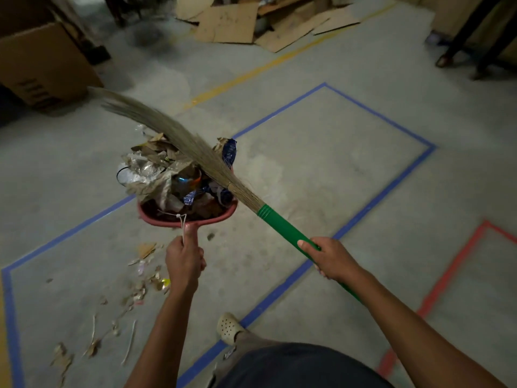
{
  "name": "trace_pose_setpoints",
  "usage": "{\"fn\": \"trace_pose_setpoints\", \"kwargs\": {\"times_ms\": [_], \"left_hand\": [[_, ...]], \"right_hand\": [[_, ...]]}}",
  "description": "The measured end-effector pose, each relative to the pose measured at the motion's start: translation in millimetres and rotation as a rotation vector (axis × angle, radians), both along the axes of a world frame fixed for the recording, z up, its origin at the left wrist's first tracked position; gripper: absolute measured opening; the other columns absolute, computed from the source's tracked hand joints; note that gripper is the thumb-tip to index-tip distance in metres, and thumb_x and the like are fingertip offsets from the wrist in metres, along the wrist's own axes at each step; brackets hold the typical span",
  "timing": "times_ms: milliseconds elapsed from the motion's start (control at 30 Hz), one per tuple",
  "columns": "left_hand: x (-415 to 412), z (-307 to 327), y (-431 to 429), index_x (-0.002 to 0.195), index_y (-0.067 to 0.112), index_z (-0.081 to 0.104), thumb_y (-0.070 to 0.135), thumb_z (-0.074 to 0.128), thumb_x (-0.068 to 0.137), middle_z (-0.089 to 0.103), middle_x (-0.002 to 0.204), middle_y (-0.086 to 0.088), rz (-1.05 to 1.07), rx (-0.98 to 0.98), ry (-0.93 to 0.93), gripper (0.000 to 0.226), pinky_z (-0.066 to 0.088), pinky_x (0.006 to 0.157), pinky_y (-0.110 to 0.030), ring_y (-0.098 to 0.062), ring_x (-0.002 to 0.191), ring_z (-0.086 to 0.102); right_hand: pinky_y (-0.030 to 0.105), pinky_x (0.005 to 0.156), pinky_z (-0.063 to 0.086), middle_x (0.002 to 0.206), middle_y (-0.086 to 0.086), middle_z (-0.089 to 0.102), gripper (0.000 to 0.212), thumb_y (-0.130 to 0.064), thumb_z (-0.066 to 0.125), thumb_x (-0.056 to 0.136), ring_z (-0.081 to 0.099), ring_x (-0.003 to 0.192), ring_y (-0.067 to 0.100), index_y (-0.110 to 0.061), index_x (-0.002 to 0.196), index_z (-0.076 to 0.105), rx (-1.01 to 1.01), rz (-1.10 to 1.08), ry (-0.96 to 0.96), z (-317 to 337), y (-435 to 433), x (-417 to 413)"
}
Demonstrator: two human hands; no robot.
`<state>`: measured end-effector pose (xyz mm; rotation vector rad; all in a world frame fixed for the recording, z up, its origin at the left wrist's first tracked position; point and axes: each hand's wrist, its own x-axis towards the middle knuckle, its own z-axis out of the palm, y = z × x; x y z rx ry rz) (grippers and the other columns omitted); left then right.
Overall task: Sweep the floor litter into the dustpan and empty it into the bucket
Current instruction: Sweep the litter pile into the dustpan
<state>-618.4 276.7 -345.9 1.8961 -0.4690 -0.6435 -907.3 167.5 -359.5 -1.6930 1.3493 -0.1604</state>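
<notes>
A red dustpan (212, 218) is held up off the floor, heaped with litter (165, 175): torn cardboard, crumpled plastic and blue wrappers. My left hand (183, 260) grips its handle from behind. My right hand (331, 257) grips the green handle of a grass broom (282, 225). The broom's bristles (167, 130) lie across the top of the heap, pointing up and left. No bucket is in view.
Scraps of paper and cardboard (140, 287) lie scattered on the concrete floor at lower left. Blue tape lines (391, 186) and a red tape line (447, 275) mark the floor. A cardboard box (42, 63) stands at upper left, flattened cardboard (237, 23) at the top. My sandalled foot (230, 327) is below.
</notes>
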Motion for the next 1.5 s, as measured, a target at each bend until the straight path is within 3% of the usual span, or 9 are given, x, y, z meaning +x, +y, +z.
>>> {"fn": "trace_pose_setpoints", "kwargs": {"times_ms": [333,633,800,933,1100,1200,1367,1500], "left_hand": [[-171.8,14.3,-89.6,0.081,0.008,0.054,0.069,0.048,0.092,0.057,0.062,-0.012,-0.317,-0.008,0.004,0.062,0.037,0.041,-0.029,-0.019,0.045,0.049],[-328.2,18.7,-195.0,0.076,0.009,0.048,0.073,0.051,0.088,0.052,0.058,-0.01,-0.68,-0.037,0.03,0.065,0.038,0.041,-0.029,-0.019,0.045,0.047],[-424.1,10.0,-269.1,0.075,0.01,0.046,0.077,0.049,0.086,0.051,0.057,-0.009,-0.851,-0.029,0.03,0.068,0.038,0.042,-0.03,-0.019,0.045,0.047],[-501.9,-0.3,-334.7,0.068,0.011,0.044,0.08,0.048,0.086,0.05,0.054,-0.009,-0.982,-0.032,0.019,0.071,0.039,0.044,-0.031,-0.02,0.044,0.047],[-596.4,0.5,-407.5,0.072,0.006,0.047,0.072,0.047,0.092,0.047,0.054,-0.012,-1.156,-0.032,0.034,0.068,0.037,0.038,-0.027,-0.018,0.041,0.044],[-649.8,-0.4,-449.4,0.069,0.006,0.049,0.076,0.045,0.09,0.051,0.054,-0.013,-1.233,-0.01,0.005,0.073,0.039,0.042,-0.029,-0.019,0.042,0.049],[-736.3,-2.9,-497.0,0.073,0.009,0.048,0.074,0.047,0.09,0.052,0.056,-0.01,-1.376,0.019,-0.014,0.067,0.037,0.041,-0.028,-0.017,0.043,0.049],[-808.1,-13.7,-523.0,0.072,0.009,0.049,0.078,0.047,0.088,0.052,0.053,-0.007,-1.468,0.036,-0.05,0.071,0.038,0.044,-0.03,-0.016,0.039,0.049]], "right_hand": [[0.022,0.041,0.039,0.055,0.002,0.056,0.053,-0.051,0.057,0.097,0.05,0.038,0.008,-0.001,0.079,0.061,-0.001,-0.367,-0.02,7.8,10.9,-192.1],[0.031,0.047,0.044,0.057,0.005,0.059,0.049,-0.052,0.055,0.097,0.052,0.042,0.014,-0.008,0.077,0.061,-0.019,-0.701,-0.021,12.1,13.5,-331.2],[0.026,0.046,0.043,0.053,0.0,0.058,0.052,-0.054,0.051,0.098,0.052,0.039,0.008,-0.006,0.083,0.063,-0.035,-0.842,0.041,9.2,-9.7,-407.0],[0.03,0.05,0.044,0.058,0.002,0.06,0.05,-0.056,0.051,0.097,0.053,0.043,0.012,-0.012,0.075,0.062,-0.041,-0.952,0.095,4.1,-43.3,-468.4],[0.031,0.044,0.044,0.056,0.006,0.058,0.058,-0.055,0.053,0.097,0.055,0.042,0.017,-0.002,0.079,0.063,-0.032,-1.117,0.089,5.6,-83.3,-534.2],[0.029,0.042,0.045,0.055,0.008,0.058,0.056,-0.051,0.054,0.098,0.055,0.041,0.018,0.001,0.079,0.061,-0.016,-1.202,0.087,6.9,-103.6,-569.6],[0.027,0.042,0.044,0.052,0.003,0.054,0.05,-0.056,0.052,0.097,0.049,0.037,0.013,-0.014,0.071,0.056,0.023,-1.342,0.078,4.6,-118.0,-623.2],[0.027,0.042,0.044,0.052,0.002,0.055,0.053,-0.057,0.051,0.097,0.048,0.034,0.009,-0.01,0.076,0.061,0.06,-1.421,0.09,-2.0,-125.9,-671.9]]}}
